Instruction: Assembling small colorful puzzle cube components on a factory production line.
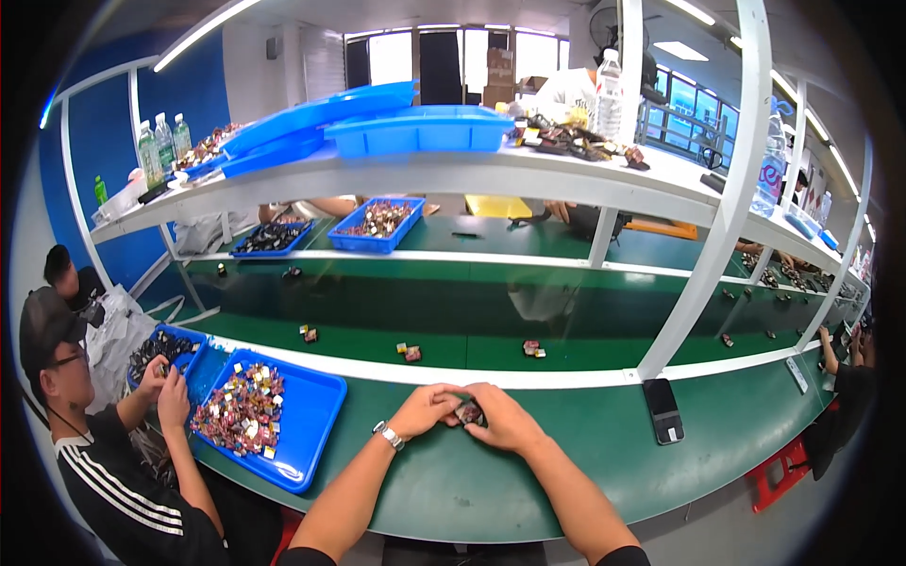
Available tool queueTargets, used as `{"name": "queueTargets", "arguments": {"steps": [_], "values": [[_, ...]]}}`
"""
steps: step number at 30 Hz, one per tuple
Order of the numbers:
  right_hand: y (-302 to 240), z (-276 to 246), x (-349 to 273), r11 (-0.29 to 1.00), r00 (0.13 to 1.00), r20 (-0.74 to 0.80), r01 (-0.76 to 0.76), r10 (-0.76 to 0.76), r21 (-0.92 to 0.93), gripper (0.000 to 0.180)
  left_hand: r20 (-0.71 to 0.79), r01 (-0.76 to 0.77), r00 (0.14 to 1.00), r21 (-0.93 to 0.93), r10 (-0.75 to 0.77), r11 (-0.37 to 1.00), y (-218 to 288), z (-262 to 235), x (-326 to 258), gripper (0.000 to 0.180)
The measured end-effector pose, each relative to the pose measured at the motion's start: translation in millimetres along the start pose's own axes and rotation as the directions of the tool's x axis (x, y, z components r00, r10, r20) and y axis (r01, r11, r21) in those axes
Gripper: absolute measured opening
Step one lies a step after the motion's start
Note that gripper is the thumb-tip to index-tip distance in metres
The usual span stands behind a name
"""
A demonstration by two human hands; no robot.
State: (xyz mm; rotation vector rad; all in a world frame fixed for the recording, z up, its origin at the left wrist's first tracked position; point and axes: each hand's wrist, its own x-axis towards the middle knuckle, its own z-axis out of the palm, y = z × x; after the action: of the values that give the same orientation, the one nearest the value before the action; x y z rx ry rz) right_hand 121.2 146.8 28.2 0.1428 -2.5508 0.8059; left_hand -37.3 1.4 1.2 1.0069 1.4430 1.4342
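Over the green table, both my hands meet around a small dark part (469, 412) with reddish and pale bits, perhaps a small electronic assembly. My left hand (427, 412), a silver watch (387, 434) at its wrist, pinches it from the left with bent fingers. From the other side, my right hand (500, 420) curls its thumb and fingers round it. Most of the part is covered by my fingers. To the left, a blue tray (321, 415) bears a heap of small reddish, white and yellow parts (243, 410).
A phone (664, 411) lies to the right. Beyond the white rail, small parts (409, 352) are spread along the green belt (472, 325). A white post (703, 203) and a shelf (453, 170) with blue trays rise ahead. At left, a person (104, 443) handles a small part.
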Motion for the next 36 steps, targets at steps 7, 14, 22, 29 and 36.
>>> {"name": "queueTargets", "arguments": {"steps": [7, 14, 22, 29, 36], "values": [[-3.2, 2.8, 3.7, 0.998, 0.997, -0.044, 0.057, -0.057, -0.015, 0.058, -0.133, 0.065, 0.987, -0.15, -0.085, 0.987, 2.3, 8.0, 0.2, 0.03], [4.7, 8.8, -4.6, 0.996, 0.993, -0.099, 0.065, -0.071, -0.057, 0.034, -0.17, 0.033, 0.982, -0.26, -0.079, 0.965, 1.7, 13.9, -5.1, 0.027], [4.5, 4.7, -3.2, 0.997, 0.995, -0.101, 0.014, -0.022, -0.076, 0.02, -0.086, 0.038, 0.995, -0.242, -0.06, 0.97, 2.8, 16.0, -5.2, 0.032], [15.0, -0.6, -12.6, 0.993, 0.987, -0.161, -0.039, 0.02, -0.115, 0.016, -0.059, 0.048, 0.996, -0.191, -0.061, 0.98, 9.0, 31.3, 6.9, 0.033], [15.5, 16.3, -5.1, 1.0, 0.987, -0.157, -0.008, 0.011, 0.019, 0.011, -0.013, -0.02, 1.0, -0.251, 0.018, 0.968, 0.7, 12.8, -6.2, 0.043]]}}
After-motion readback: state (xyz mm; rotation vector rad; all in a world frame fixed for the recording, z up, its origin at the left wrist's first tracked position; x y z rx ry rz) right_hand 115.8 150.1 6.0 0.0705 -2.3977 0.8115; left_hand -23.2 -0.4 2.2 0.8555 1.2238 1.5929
